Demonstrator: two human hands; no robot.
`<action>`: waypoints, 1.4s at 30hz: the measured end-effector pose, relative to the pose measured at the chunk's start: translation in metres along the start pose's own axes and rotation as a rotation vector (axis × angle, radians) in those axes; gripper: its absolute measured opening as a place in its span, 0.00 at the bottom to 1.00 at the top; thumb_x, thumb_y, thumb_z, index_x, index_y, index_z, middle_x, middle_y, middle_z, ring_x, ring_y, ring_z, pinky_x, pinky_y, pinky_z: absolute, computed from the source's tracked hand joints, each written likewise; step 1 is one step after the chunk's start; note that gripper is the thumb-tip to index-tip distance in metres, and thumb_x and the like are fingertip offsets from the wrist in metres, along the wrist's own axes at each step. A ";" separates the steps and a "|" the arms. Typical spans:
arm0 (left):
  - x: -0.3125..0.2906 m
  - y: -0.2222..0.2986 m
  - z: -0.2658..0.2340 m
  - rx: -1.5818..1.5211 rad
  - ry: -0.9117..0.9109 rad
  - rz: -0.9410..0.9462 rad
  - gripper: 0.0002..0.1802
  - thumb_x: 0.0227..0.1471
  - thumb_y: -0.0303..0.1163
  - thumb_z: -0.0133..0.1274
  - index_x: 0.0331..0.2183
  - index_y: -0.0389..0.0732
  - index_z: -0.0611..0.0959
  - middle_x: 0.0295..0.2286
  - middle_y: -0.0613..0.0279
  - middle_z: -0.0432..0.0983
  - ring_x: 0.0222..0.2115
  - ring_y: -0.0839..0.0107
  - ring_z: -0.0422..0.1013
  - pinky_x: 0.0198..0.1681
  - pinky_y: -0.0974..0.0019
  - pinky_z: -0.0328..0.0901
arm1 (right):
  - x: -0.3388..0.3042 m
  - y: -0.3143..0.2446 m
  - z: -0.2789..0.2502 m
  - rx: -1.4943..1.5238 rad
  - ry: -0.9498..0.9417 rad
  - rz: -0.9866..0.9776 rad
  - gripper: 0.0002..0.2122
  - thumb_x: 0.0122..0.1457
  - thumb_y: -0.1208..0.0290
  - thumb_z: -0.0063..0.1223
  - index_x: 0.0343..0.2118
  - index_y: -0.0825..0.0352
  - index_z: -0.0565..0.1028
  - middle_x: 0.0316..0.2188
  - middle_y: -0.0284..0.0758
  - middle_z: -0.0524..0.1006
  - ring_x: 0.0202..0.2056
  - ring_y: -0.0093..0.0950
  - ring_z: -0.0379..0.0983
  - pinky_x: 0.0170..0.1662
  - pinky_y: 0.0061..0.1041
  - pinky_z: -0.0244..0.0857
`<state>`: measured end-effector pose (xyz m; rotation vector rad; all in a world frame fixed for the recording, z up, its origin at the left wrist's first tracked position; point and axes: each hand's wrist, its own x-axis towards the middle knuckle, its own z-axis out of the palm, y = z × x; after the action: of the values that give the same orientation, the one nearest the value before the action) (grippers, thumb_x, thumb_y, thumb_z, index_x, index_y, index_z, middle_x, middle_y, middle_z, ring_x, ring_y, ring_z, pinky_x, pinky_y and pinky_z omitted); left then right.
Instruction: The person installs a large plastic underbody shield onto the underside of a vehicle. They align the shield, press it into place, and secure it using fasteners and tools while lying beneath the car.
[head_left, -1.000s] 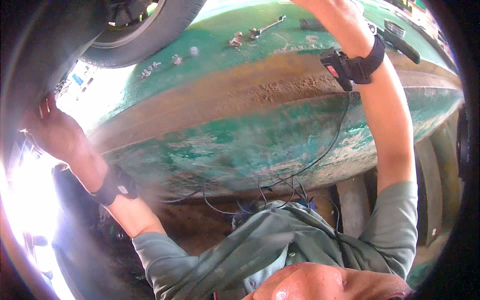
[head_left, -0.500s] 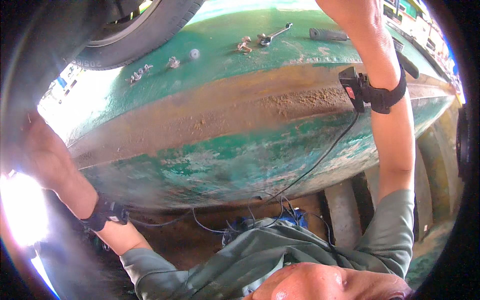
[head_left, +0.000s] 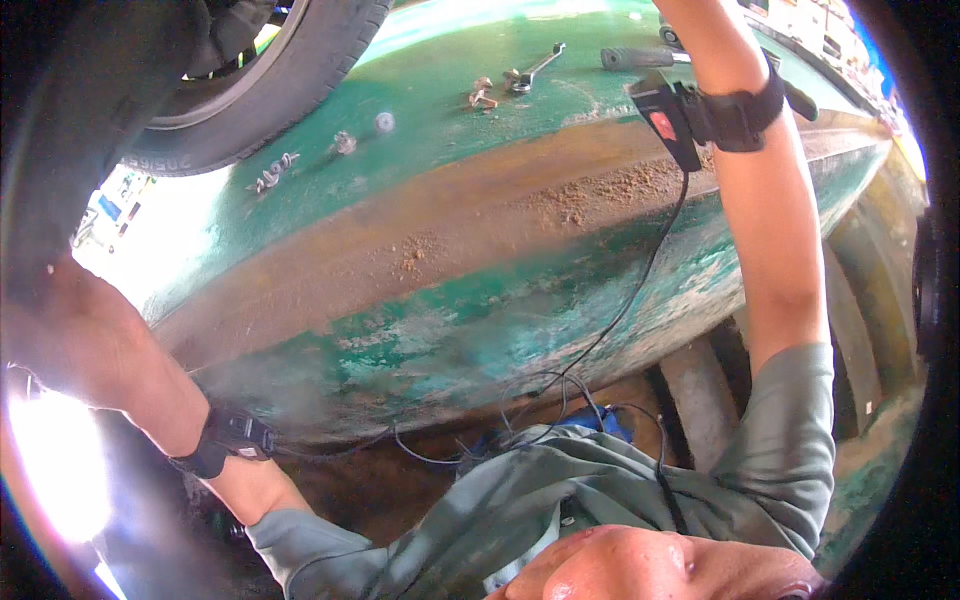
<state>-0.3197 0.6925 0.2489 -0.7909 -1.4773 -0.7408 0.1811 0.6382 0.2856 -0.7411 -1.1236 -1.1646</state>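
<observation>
My left hand (head_left: 80, 335) reaches to the dark left rim of the head view, beside a bright lamp (head_left: 60, 470). Its fingers are lost in shadow, so what it touches cannot be made out. My right forearm (head_left: 770, 220) stretches up past the top edge, which cuts the right hand off. Below that arm's wrist lies a dark-handled tool (head_left: 632, 59), partly covered by the arm. Left of it, a wrench (head_left: 540, 70) rests on a green ledge (head_left: 430, 80) beside some rusty bolts (head_left: 482, 94). Farther left are more small metal fasteners (head_left: 272, 172) and a round pale piece (head_left: 384, 122).
A tyre (head_left: 270, 90) hangs at the upper left over the ledge. Loose dirt (head_left: 590, 190) covers the brown edge strip. Black cables (head_left: 640, 300) run from my wrist-mounted devices toward my body. Ridged steps (head_left: 700, 400) lie at the lower right.
My right arm has reached farther up, taking its hand out past the top edge. The ledge and its tools sit slightly farther left in view. The left hand stays by the lamp.
</observation>
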 end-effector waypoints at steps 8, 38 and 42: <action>-0.018 0.024 -0.004 0.321 0.178 0.216 0.12 0.66 0.38 0.49 0.39 0.47 0.85 0.36 0.66 0.82 0.33 0.68 0.79 0.33 0.67 0.72 | -0.047 0.011 -0.022 -0.162 -0.250 -0.005 0.14 0.65 0.66 0.54 0.49 0.69 0.77 0.38 0.51 0.81 0.39 0.47 0.79 0.39 0.39 0.72; -0.064 0.050 0.042 -1.212 0.235 -0.233 0.13 0.63 0.36 0.53 0.42 0.37 0.82 0.33 0.46 0.83 0.31 0.47 0.80 0.33 0.52 0.71 | 0.030 0.051 -0.010 -0.066 -0.247 0.505 0.42 0.53 0.54 0.58 0.60 0.87 0.59 0.50 0.58 0.77 0.50 0.50 0.77 0.54 0.40 0.72; -0.072 0.032 0.055 -1.267 0.396 0.109 0.08 0.60 0.33 0.55 0.38 0.40 0.84 0.35 0.52 0.83 0.30 0.48 0.80 0.31 0.51 0.70 | 0.036 0.055 -0.011 -0.120 -0.373 0.561 0.50 0.46 0.48 0.62 0.56 0.95 0.57 0.45 0.59 0.79 0.48 0.49 0.79 0.52 0.39 0.75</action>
<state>-0.3228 0.7525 0.1740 -1.5109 -0.4662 -1.6616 0.2372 0.6319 0.3213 -1.3076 -1.0522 -0.6326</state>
